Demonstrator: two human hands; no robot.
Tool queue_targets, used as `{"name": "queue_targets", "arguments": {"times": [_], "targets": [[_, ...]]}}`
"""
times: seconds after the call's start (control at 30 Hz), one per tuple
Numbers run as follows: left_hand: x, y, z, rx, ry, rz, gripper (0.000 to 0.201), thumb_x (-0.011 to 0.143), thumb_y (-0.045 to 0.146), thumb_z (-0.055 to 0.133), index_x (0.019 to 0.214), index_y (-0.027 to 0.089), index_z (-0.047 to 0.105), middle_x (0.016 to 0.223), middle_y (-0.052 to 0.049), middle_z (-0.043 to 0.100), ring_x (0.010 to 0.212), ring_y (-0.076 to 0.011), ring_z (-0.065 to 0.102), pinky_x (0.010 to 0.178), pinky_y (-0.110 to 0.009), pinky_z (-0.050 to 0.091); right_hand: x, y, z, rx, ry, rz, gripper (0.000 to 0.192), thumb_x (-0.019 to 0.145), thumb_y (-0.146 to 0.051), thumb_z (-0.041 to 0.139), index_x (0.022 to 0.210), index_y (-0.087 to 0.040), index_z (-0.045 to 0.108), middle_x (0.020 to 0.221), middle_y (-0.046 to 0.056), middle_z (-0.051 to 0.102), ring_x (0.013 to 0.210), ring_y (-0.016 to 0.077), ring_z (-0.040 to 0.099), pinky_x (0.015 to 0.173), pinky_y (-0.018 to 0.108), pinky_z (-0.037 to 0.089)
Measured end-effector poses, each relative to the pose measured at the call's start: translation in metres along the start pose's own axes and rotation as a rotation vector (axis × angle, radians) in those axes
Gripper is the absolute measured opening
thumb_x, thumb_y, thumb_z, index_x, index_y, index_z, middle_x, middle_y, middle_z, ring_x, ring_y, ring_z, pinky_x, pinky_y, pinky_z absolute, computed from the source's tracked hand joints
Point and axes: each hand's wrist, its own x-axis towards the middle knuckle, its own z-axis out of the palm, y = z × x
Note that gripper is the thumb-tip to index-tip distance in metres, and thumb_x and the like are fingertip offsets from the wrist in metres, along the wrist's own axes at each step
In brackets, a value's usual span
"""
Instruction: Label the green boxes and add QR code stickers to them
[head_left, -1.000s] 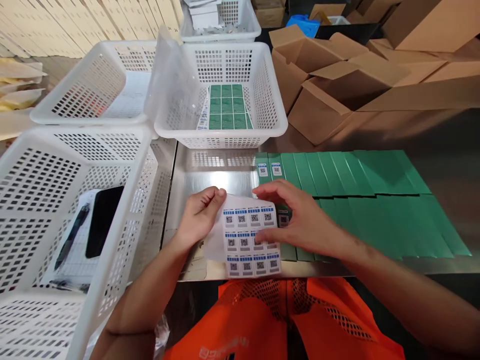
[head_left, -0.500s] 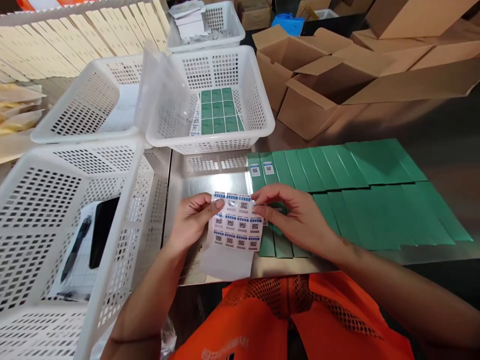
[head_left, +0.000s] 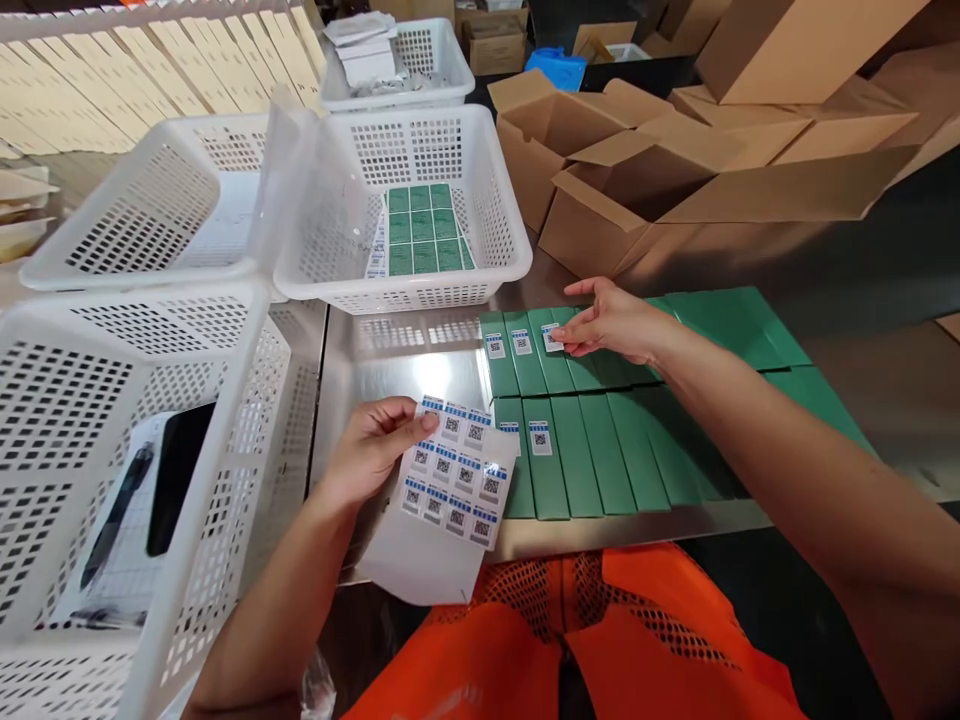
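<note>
My left hand (head_left: 384, 440) pinches the upper left corner of a sticker sheet (head_left: 444, 470) between thumb and fingers. The sheet carries rows of white QR-code labels with blue bands and hangs tilted over the steel table's front edge. My right hand (head_left: 611, 325) has its thumb and a fingertip on a single QR-code sticker (head_left: 553, 338), which lies at the front face of the third box in the back row. Two rows of green boxes (head_left: 577, 450) overlap side by side. Stickers show on the first two boxes of each row; the sheet partly covers the nearest one.
A white basket (head_left: 405, 290) behind holds green boxes and label sheets. At left, another basket (head_left: 247, 370) holds a phone (head_left: 180, 478), a pen (head_left: 116, 515) and paper. Open cardboard boxes (head_left: 600, 215) stand at the back right on the steel table (head_left: 375, 370).
My right hand has left the sheet with a sticker and moved up and right to the back row's third box. My left hand keeps the sheet, now tilted and slightly lower.
</note>
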Motion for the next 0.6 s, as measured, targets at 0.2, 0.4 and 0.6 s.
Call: {"name": "queue_targets", "arguments": {"times": [0.2,0.4,0.6], "targets": [[-0.001,-0.001,-0.001,0.006,-0.015,-0.002,0.031,0.069,0.042,0.088,0.068,0.014,0.075,0.061,-0.003,0.071,0.051,-0.0102,0.061,0.049,-0.018,0.048,0.004,-0.002,0.008,-0.107,-0.011,0.033,0.062,0.070,-0.004,0.084,0.112,-0.023,0.043,0.065,-0.003,0.066,0.057,0.0133,0.062,0.050,0.021,0.054],[0.000,-0.003,0.000,0.015,-0.025,0.010,0.031,0.069,0.042,0.088,0.066,0.015,0.073,0.059,-0.002,0.070,0.051,-0.0102,0.061,0.049,-0.018,0.048,0.016,0.000,0.004,-0.413,0.118,0.005,0.075,0.058,-0.020,0.091,0.117,-0.025,0.046,0.073,-0.001,0.065,0.065,0.0219,0.064,0.055,0.035,0.053],[0.000,-0.002,0.004,0.026,0.032,0.044,0.036,0.066,0.046,0.088,0.063,0.014,0.070,0.058,-0.002,0.069,0.049,-0.0099,0.057,0.047,-0.019,0.045,-0.026,0.010,0.019,-0.512,0.160,-0.429,0.036,0.074,-0.048,0.080,0.096,-0.023,0.066,0.086,0.002,0.065,0.067,0.0170,0.056,0.066,0.036,0.045]]}}
